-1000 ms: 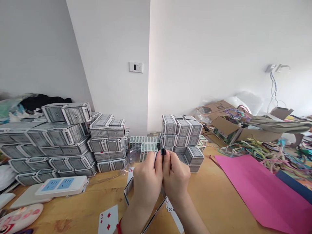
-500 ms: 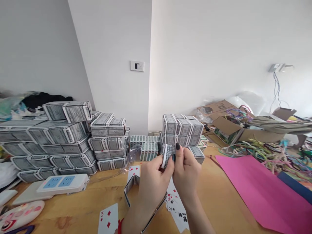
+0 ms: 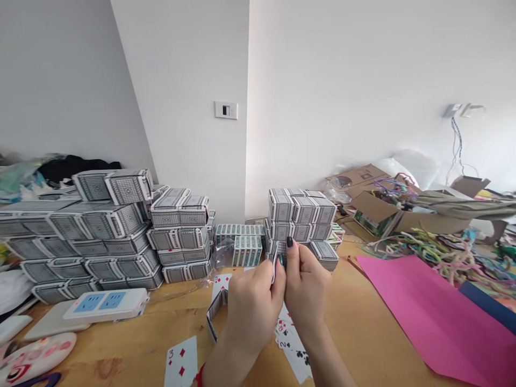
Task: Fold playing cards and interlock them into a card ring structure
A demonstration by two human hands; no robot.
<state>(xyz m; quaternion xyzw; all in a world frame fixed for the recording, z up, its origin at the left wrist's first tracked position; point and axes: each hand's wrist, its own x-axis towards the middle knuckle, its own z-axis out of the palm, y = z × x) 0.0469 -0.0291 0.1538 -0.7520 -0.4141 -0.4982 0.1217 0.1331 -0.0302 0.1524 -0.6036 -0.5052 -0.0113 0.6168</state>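
Note:
Between my two hands is a folded playing card (image 3: 275, 263) with a grey patterned back, held up above the table. My left hand (image 3: 253, 301) pinches its left side, fingers curled. My right hand (image 3: 307, 282) grips the other side, thumb pointing up. Under my left wrist lies a strip of folded cards (image 3: 216, 314) bent into an open frame, partly hidden. Loose face-up cards (image 3: 293, 346) spread below my right hand. A three of diamonds (image 3: 181, 361) lies to the left, and another card (image 3: 221, 281) lies behind my left hand.
Grey folded-card blocks (image 3: 116, 231) are stacked at the left, with another stack (image 3: 301, 210) behind my hands. Green card bundles (image 3: 246, 250) stand between. A power strip (image 3: 107, 303) lies left. Pink paper (image 3: 435, 317), tangled coloured yarn (image 3: 447, 263) and an open cardboard box (image 3: 419, 226) are right.
The card between my hands has been folded narrower and its patterned face turned more edge-on. My left hand has closed in slightly toward my right. The things on the table stay put.

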